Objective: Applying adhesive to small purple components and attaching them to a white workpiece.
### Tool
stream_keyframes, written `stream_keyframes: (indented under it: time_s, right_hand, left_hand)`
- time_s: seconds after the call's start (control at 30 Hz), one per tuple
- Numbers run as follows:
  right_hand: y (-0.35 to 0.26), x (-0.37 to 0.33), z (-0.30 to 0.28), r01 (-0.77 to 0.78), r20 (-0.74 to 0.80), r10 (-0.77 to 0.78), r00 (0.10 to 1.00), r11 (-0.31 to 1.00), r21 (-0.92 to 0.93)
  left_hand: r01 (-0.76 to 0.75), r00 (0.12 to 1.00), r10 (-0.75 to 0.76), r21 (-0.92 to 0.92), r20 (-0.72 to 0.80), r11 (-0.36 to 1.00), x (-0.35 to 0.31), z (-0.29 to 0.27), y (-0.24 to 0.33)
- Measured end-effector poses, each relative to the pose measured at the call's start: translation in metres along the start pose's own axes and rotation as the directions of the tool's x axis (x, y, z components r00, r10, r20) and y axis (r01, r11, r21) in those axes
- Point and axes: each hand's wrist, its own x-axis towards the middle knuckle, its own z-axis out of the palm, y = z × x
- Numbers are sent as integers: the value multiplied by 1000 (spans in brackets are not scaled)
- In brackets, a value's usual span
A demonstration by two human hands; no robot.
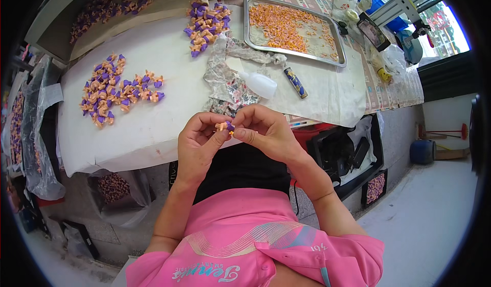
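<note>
Two bare hands meet above the near edge of a white-covered worktop (153,139). The left hand (197,144) and right hand (266,131) both have their fingers pinched together on one small orange-and-purple piece (225,127), held between them. Many assembled orange-and-purple pieces already lie in a pile at the left (115,90) and another at the far side (206,25). A metal tray (340,59) of plain orange parts suggests much assembling remains. A white squeeze bottle (260,84) rests on patterned cloth (225,82) nearby.
</note>
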Motion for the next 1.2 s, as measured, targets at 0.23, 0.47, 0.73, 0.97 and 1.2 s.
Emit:
stream_keyframes:
  time_s: [0.23,0.47,0.73,0.97,1.2]
  right_hand:
    - [11,-2,-3,32,-67,-40,997,993,-112]
    - [14,-3,-5,95,-81,-117,990,966,-241]
    - [19,-8,-12,65,-67,-81,994,976,-207]
    - [11,-17,-9,59,-101,-109,989,911,-407]
    - [19,-20,-8,326,-17,-428,904,712,-622]
  left_hand:
    - [-32,999,31,27,27,999,-5,1,-4]
    - [-61,995,55,62,89,996,-4,-3,-11]
    - [-82,990,74,63,116,995,-3,-2,-18]
    - [-81,987,69,85,145,993,-4,-1,-22]
    - [-95,983,80,86,168,992,-4,1,-25]
